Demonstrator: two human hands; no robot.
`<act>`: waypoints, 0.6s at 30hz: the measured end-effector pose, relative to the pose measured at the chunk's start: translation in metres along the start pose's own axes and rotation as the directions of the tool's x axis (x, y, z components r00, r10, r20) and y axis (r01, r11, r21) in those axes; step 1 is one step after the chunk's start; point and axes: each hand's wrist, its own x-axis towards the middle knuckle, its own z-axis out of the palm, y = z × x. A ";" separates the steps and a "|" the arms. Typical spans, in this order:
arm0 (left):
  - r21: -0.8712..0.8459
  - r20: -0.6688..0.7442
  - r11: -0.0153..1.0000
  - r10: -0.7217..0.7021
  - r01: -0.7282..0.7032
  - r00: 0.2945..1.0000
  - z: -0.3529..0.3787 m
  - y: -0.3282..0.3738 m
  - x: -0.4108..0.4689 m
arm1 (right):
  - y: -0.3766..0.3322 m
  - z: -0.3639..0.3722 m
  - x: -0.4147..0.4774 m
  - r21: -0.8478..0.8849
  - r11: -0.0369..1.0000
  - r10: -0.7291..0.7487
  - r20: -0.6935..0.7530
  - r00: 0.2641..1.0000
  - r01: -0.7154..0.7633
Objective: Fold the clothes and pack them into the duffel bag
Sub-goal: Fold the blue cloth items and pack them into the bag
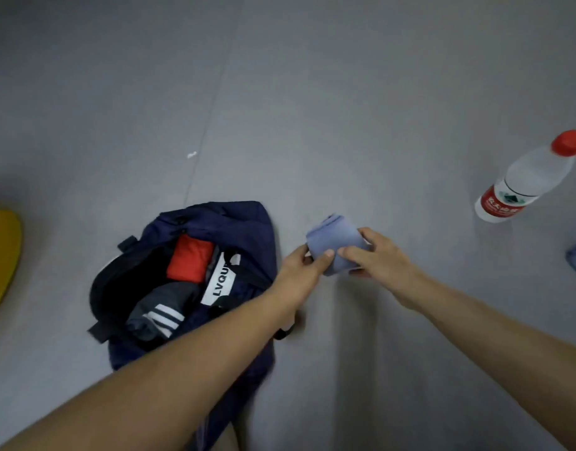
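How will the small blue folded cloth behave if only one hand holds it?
The blue folded cloth is probably soft and floppy: its rounded layers bulge between the left hand and right hand. It seems light; both hands merely pinch it. One-handed, it may unfold.

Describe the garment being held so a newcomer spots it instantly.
Find the open navy duffel bag on the grey floor. Just right of it, the left hand and right hand hold a small folded cloth. It is pale blue and outside the bag, unlike the red garment and the grey striped garment inside.
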 end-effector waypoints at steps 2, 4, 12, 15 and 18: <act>-0.043 -0.004 0.999 0.032 -0.032 0.999 -0.037 0.025 -0.016 | -0.045 0.010 -0.005 0.061 0.998 -0.005 0.138 0.990 -0.004; -0.143 -0.007 0.987 0.073 -0.074 0.997 -0.075 0.036 -0.034 | -0.086 0.028 -0.009 0.078 0.997 -0.013 0.290 0.957 -0.010; -0.407 -0.159 0.907 0.050 -0.111 0.986 -0.181 -0.019 -0.065 | -0.126 0.156 0.005 -0.075 0.996 0.083 0.476 0.876 -0.054; -0.427 -0.252 0.899 -0.014 -0.099 0.968 -0.201 -0.056 -0.057 | -0.097 0.196 0.015 -0.196 0.980 0.116 0.459 0.881 -0.027; -0.342 -0.401 0.934 -0.042 -0.107 0.915 -0.215 -0.084 -0.041 | -0.060 0.225 0.021 -0.290 0.957 0.131 0.400 0.907 -0.010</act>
